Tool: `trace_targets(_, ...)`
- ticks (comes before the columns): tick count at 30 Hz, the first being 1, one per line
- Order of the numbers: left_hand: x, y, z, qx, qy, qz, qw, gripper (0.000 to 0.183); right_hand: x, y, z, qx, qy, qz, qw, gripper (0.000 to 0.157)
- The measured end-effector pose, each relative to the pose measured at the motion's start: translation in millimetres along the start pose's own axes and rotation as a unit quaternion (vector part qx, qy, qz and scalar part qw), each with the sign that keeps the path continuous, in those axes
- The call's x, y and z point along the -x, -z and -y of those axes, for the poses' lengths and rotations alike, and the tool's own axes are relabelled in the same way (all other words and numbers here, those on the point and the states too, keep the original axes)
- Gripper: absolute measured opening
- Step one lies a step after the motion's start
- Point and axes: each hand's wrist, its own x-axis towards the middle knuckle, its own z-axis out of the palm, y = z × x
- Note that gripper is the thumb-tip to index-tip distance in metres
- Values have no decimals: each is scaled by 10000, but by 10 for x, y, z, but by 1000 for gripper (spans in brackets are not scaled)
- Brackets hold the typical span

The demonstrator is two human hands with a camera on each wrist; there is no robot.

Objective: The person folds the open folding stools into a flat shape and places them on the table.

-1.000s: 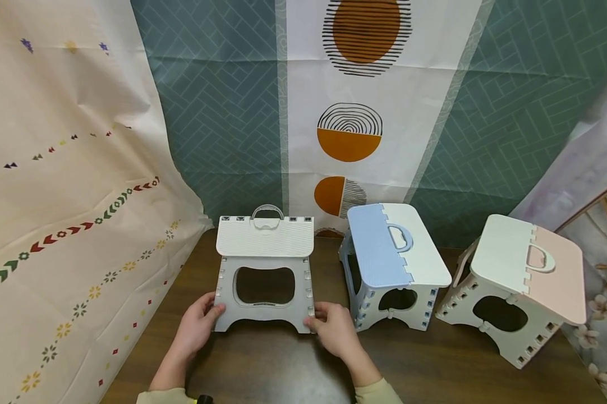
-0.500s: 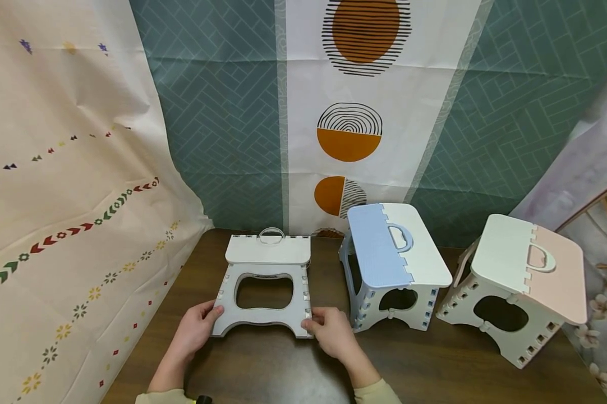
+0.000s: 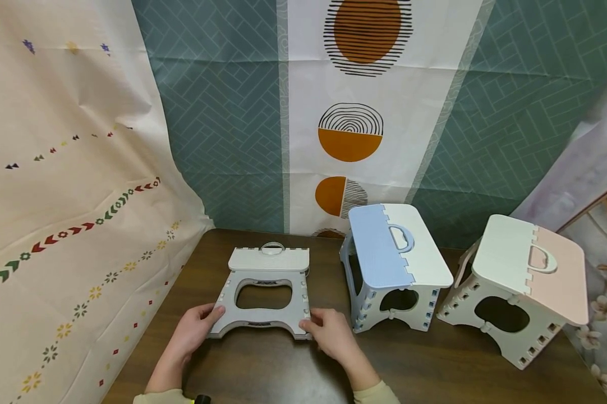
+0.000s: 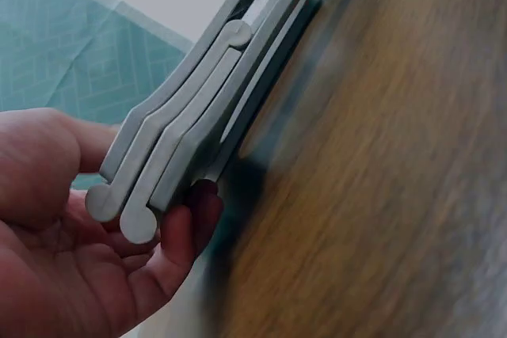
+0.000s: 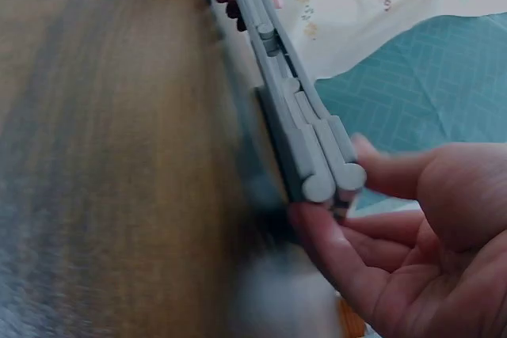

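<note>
1. Patterned cloths [image 3: 222,112], hung at back and sides: green with a white band of orange rounds behind, cream at left, floral at right.
2. Table [image 3: 263,376], dark brown wood grain, under everything.
3. Pink-and-white stool [image 3: 528,264], unfolded, upright, far right.
4. Blue-and-white stool [image 3: 396,247], unfolded, upright, between the pink-and-white one and the folded one.
5. Folded stool [image 3: 265,316], whitish grey, left of the other two, lying nearly flat, low over the table. Fingers are under its near end; contact at the far edge cannot be told. Looks like light, stiff plastic, likely smooth and a little slippery, not fragile; hinged layers may slide or spread. Best held at both leg ends, layers squeezed together.
6. Left hand [image 3: 196,328], gripping the folded stool's near left corner, thumb above, fingers beneath.
7. Right hand [image 3: 329,331], gripping the near right corner likewise.
8. Carry handle [image 3: 272,252], small loop at the far edge, untouched; a second possible hold.
</note>
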Motion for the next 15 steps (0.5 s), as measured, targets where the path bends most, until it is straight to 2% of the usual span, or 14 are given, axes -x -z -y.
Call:
trace_targets(3, 6, 21, -3, -165, -87, 59, 9998, 63, 12, 7, 29, -279, -165, 243, 9992, 59)
trace_targets(6, 12, 33, -1, -566, -269, 144, 9979, 68, 30, -5, 41, -187, -206, 438, 9987, 72)
trace_targets(10, 12, 41, -5, -923, -467, 178, 9945, 82, 40, -38, 36, 201, -115, 335, 9992, 76)
trace_targets(15, 19, 52, -13, -1091, -584, 160, 9922, 94, 13, -91, 21, 592, -61, 141, 9981, 74)
